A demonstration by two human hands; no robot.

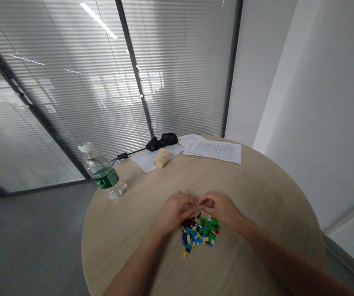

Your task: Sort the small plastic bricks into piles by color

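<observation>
Head view: your left hand (pixel 175 209) and right hand (pixel 222 207) sit curled, fingertips almost meeting just behind the pile of small bricks (pixel 199 235) on the worktop (pixel 257 197); can't tell if either pinches a piece; pretty much everything looks loose, nothing joined up yet.

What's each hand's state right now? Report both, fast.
Left hand: fingers curled at the pile of small bricks; any hold cannot be told.
Right hand: fingers curled beside it; hold cannot be told.
</observation>
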